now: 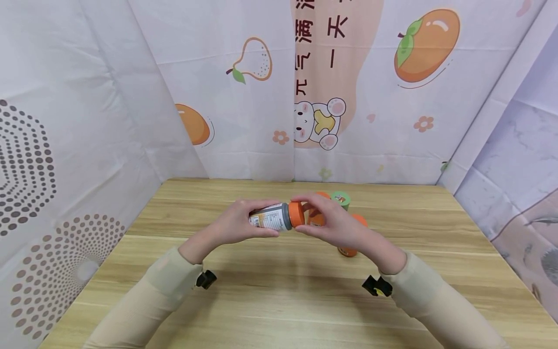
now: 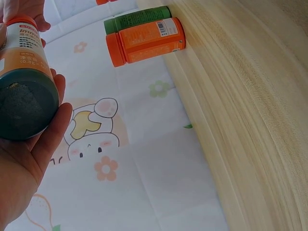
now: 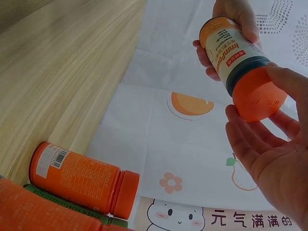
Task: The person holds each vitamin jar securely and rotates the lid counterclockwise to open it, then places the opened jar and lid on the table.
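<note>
In the head view my left hand [image 1: 237, 223] grips the body of a bottle [image 1: 272, 218] with a white-and-orange label. The bottle lies tilted above the table, its orange cap [image 1: 297, 214] pointing right. My right hand [image 1: 335, 223] holds that cap between thumb and fingers. The left wrist view shows the bottle's dark green base [image 2: 26, 103] facing the camera, with left fingers curled along its side. From the right wrist, the right thumb lies on the cap [image 3: 257, 96] and the other fingers touch it from the opposite side.
Behind the right hand, a green-lidded bottle [image 1: 341, 198] and two orange bottles, one of them nearer [image 1: 348, 251], stand on the wooden table [image 1: 279, 300]. White printed cloth [image 1: 244, 121] hangs along the table's back and left side.
</note>
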### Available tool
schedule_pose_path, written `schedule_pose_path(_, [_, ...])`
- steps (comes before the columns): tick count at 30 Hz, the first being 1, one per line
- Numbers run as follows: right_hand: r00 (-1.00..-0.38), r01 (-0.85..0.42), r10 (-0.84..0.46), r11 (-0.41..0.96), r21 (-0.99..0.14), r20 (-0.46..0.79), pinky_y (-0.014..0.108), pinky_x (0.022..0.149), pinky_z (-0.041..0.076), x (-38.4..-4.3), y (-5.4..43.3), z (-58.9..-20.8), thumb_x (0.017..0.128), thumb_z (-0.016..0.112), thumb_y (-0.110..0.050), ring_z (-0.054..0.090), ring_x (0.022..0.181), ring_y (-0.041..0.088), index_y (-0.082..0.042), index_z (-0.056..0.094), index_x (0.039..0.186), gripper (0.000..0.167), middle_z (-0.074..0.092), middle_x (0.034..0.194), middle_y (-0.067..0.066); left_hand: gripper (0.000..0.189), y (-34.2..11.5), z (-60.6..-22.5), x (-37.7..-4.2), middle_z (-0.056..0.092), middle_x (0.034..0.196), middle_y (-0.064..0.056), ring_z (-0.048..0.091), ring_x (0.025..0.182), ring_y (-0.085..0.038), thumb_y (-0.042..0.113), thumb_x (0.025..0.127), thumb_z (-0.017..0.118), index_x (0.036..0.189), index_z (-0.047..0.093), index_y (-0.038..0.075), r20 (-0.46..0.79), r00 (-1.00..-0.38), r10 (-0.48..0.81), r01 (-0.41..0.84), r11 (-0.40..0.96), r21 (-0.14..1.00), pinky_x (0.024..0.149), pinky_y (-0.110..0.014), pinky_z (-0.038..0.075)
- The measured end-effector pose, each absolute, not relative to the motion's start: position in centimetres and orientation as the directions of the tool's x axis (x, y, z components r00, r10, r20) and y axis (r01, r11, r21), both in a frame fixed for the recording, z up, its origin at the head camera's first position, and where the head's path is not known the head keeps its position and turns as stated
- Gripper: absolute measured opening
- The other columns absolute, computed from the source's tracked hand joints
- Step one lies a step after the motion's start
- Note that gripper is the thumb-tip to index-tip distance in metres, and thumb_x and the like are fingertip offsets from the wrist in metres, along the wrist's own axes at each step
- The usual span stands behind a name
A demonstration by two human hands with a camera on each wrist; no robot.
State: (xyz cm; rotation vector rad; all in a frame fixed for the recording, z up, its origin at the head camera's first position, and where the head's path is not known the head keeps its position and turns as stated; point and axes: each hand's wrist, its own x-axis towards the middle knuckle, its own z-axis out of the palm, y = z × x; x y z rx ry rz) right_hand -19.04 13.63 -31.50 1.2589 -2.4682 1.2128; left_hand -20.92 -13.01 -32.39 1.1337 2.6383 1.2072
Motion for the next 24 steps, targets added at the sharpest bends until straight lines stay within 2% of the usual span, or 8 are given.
schedule_pose_path(4, [-0.603, -0.769, -0.643, 0.309, -0.560, 0.472, 0.029, 0.075, 0.052, -19.10, 13.59, -31.40, 0.080, 0.080, -0.005, 0.057, 0.087, 0.016, -0.007, 0.053, 0.130, 0.056, 0.058, 0.114, 0.001, 0.064, -13.03, -32.40, -20.94, 0.067, 0.100, 0.001, 0.061, 0.081, -0.015, 0.037, 0.076, 0.083, 0.133, 0.061, 0.018, 0.260, -0.737, 0.624, 0.604, 0.436, 0.667, 0.067, -0.031, 0.054])
schedule_pose_path(9, [-0.552, -0.816, -0.648, 0.290, -0.500, 0.525, 0.027, 0.073, 0.050, -19.10, 13.62, -31.33, 0.077, 0.080, 0.001, 0.053, 0.093, 0.017, -0.009, 0.055, 0.128, 0.058, 0.057, 0.121, 0.002, 0.064, -13.12, -32.41, -20.92, 0.067, 0.101, 0.001, 0.061, 0.082, -0.016, 0.035, 0.076, 0.084, 0.133, 0.061, 0.017, 0.250, -0.748, 0.615, 0.588, 0.438, 0.680, 0.068, -0.031, 0.054])
schedule_pose_path(18, [-0.560, -0.815, -0.633, 0.304, -0.494, 0.535, 0.032, 0.083, 0.049, -19.19, 13.93, -31.32, 0.078, 0.079, 0.003, 0.053, 0.106, 0.018, -0.009, 0.053, 0.129, 0.059, 0.054, 0.127, 0.004, 0.064, -13.48, -32.44, -20.78, 0.067, 0.107, -0.001, 0.061, 0.085, -0.018, 0.034, 0.076, 0.084, 0.133, 0.061, 0.016, 0.232, -0.766, 0.599, 0.555, 0.434, 0.710, 0.070, -0.033, 0.054])
schedule_pose_path(24, [-0.562, -0.813, -0.636, 0.307, -0.494, 0.529, 0.033, 0.084, 0.049, -19.16, 13.95, -31.26, 0.078, 0.079, 0.002, 0.053, 0.104, 0.017, -0.009, 0.053, 0.130, 0.058, 0.054, 0.128, 0.005, 0.064, -13.76, -32.64, -20.81, 0.067, 0.107, -0.001, 0.061, 0.084, -0.018, 0.034, 0.076, 0.084, 0.133, 0.061, 0.017, 0.236, -0.773, 0.588, 0.551, 0.439, 0.710, 0.070, -0.033, 0.054])
